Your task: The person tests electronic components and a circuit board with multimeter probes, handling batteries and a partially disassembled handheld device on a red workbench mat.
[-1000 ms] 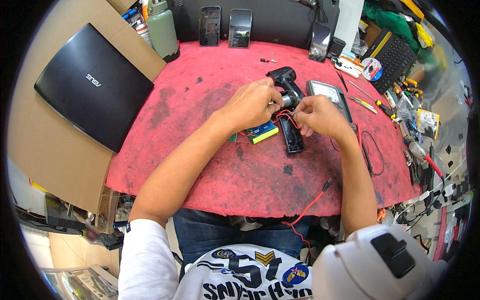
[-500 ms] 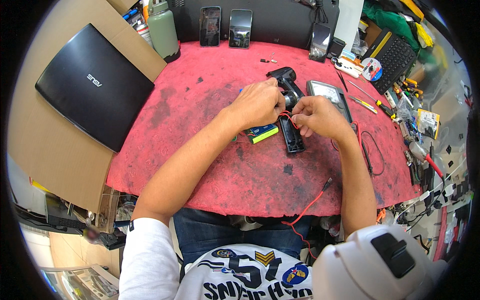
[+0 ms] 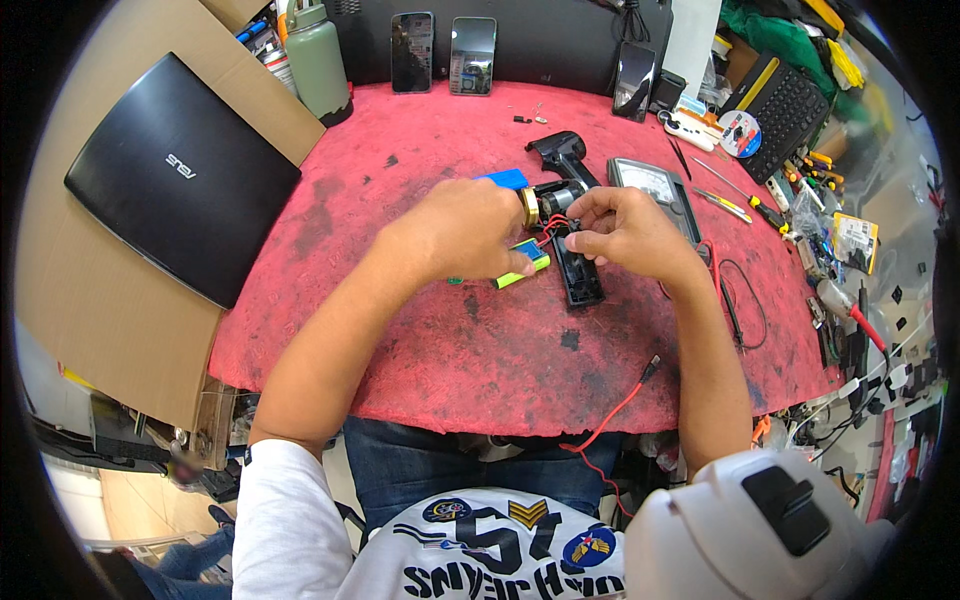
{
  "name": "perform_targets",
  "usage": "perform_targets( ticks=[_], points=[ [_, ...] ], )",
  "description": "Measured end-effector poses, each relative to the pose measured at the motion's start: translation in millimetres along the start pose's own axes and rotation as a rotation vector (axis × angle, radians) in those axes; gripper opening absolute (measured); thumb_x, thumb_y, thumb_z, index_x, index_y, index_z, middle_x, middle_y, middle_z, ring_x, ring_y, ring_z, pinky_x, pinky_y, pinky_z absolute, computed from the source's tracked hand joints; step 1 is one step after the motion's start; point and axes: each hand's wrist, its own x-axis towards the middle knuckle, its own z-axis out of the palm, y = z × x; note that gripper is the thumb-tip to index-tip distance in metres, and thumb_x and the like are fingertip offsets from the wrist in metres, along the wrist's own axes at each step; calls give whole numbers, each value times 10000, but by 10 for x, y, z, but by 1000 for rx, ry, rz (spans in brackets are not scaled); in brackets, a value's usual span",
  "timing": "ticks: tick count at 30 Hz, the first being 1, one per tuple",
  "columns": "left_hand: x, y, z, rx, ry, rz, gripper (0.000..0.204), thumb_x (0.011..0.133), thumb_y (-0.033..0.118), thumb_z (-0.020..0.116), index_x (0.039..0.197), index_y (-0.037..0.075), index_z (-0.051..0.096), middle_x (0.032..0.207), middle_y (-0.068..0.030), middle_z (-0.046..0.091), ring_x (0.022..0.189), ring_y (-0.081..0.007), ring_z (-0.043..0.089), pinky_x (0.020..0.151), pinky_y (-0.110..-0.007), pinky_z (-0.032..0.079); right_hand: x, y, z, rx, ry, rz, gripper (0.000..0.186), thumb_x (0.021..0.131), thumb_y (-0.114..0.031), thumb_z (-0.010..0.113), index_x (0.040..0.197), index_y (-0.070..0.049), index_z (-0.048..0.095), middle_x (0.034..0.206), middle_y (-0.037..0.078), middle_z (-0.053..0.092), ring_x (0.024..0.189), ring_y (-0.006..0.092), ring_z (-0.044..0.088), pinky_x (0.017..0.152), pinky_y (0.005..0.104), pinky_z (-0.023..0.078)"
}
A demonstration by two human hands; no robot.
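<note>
A black handheld tool (image 3: 562, 150) lies opened on the red mat, with a silver motor (image 3: 558, 198) showing and a hollow black handle half (image 3: 583, 280) pointing toward me. Red wires (image 3: 553, 226) run by the motor. Over a yellow-green battery pack (image 3: 523, 268), my left hand (image 3: 465, 232) is curled, its thumb on the pack; the other fingertips are hidden. A blue pack (image 3: 507, 179) lies just beyond that hand. My right hand (image 3: 628, 232) hovers over the handle by the wires, thumb and forefinger apart.
An analog meter (image 3: 650, 185) with leads stands right of my right hand. Screwdrivers (image 3: 768, 215), tweezers and a keyboard (image 3: 785, 115) crowd the right side. A black laptop (image 3: 185, 180) and green bottle (image 3: 318, 65) sit left; phones (image 3: 472, 57) stand behind. Someone's leg (image 3: 195, 555) shows lower left.
My left hand has left the wires and moved left and nearer, onto the battery pack. The right thumb and forefinger have parted. A person's leg has appeared at lower left.
</note>
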Motion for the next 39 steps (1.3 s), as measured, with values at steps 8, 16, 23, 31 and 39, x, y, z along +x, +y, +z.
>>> perform_targets(
  ticks=[8,16,23,31,39],
  points=[
    [25,99,140,83,-42,-55,360,658,323,790,739,-15,693,743,-218,684,777,-402,690,764,-485,548,39,92,-14,97,-13,-101,312,831,-35,715,1115,84,661,916,109,705,808,152,680,724,297,546],
    [33,67,145,32,149,-16,344,617,288,748,808,4,713,736,-220,681,748,-403,682,751,-489,551,23,55,-47,123,-15,-47,283,904,-54,639,1149,87,657,885,99,715,789,147,695,733,289,564],
    [34,69,47,-26,141,-21,325,629,298,729,755,0,700,728,-227,669,726,-403,672,712,-479,542,46,67,-97,-157,48,-22,245,919,-83,647,1116,60,681,819,81,703,708,122,679,632,263,542],
    [49,116,69,-61,136,-53,329,631,305,705,719,-10,669,696,-234,643,716,-413,661,685,-486,526,35,62,-49,-16,-14,61,206,928,-118,666,1042,52,688,753,70,688,619,114,662,541,241,519],
    [40,74,102,-33,32,-49,357,650,324,704,779,-8,673,740,-235,665,772,-415,672,723,-494,531,42,33,-26,-34,-32,88,220,917,-129,678,1027,61,685,729,80,690,588,121,660,510,257,525]
  ],
)
